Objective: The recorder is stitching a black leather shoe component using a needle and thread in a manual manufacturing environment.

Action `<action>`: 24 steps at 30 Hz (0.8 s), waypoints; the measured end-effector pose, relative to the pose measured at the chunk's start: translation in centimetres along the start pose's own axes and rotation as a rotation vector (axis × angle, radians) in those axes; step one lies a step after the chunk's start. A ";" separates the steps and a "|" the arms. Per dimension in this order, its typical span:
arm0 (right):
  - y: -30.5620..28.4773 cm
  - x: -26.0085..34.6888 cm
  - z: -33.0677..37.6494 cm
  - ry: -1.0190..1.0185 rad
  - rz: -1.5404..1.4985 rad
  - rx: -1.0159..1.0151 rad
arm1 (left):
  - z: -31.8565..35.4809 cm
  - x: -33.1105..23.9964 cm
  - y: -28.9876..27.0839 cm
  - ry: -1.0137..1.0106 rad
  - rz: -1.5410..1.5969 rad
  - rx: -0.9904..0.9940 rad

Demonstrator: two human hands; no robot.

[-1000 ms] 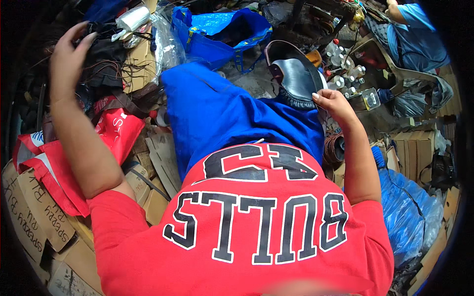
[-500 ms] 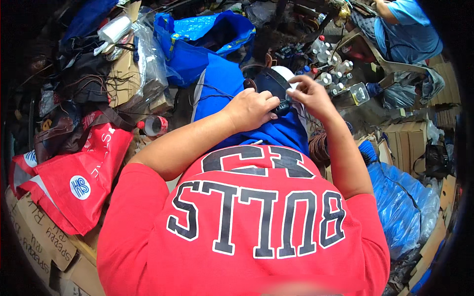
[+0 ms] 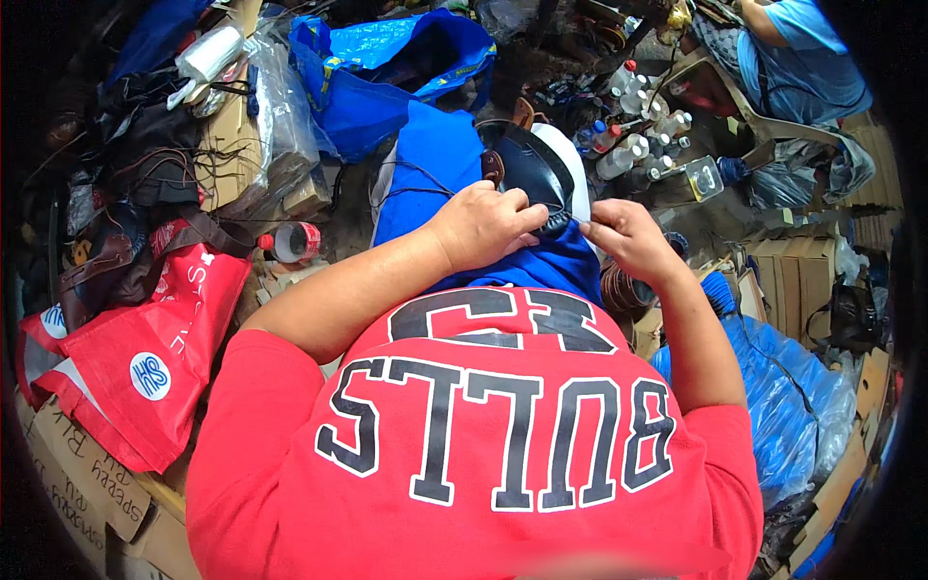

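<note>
A dark, glossy leather shoe [image 3: 534, 172] with a brown lace at its collar and a white sole [image 3: 577, 184] rests on my lap, toe toward me. My left hand [image 3: 486, 227] grips the left side of its toe, fingers curled in and knuckles up. On the toe's right, my right hand [image 3: 628, 237] is closed in a pinch by the white sole edge. A thin dark thread seems to run from the toe to those fingertips; its end is too small to make out. Blue cloth [image 3: 425, 174] covers my legs under the shoe.
A blue bag [image 3: 362, 116] gapes beyond my legs. Left lie a red bag [image 3: 164, 348], a red-capped bottle [image 3: 292, 242] and plastic-wrapped cardboard [image 3: 232, 155]. Right are several bottles [image 3: 628, 155], blue plastic [image 3: 773, 396] and cardboard boxes [image 3: 797, 275]. A person in blue [image 3: 797, 72] sits far right.
My right hand has come down and to the right, from above the shoe's white edge to beside the toe. More of the shoe shows now. My left hand stays on the toe.
</note>
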State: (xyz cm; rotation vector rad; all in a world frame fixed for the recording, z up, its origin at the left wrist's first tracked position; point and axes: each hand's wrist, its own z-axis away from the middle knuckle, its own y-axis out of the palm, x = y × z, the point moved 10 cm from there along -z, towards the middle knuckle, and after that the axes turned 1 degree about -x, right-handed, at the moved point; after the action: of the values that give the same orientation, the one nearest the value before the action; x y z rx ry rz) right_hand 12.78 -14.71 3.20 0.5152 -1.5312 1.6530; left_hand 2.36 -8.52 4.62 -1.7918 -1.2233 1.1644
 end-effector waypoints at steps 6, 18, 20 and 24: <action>-5.9 -1.2 5.5 0.114 -0.519 -0.322 | 0.1 1.6 -0.1 -0.081 0.142 0.048; -3.0 2.2 0.1 -0.042 -0.006 -0.215 | -6.2 6.9 2.5 -0.186 0.636 0.215; -2.8 1.9 -0.4 -0.021 0.017 -0.191 | -6.4 7.4 3.4 -0.220 0.696 0.277; -2.7 1.3 -0.9 0.025 0.064 -0.150 | -6.3 7.4 5.3 -0.255 0.939 0.417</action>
State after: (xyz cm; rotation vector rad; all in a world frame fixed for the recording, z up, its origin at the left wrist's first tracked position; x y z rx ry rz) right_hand 14.28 -13.68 5.76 0.3670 -1.6536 1.5711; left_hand 11.18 -3.65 0.13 -1.9391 -0.1390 2.0225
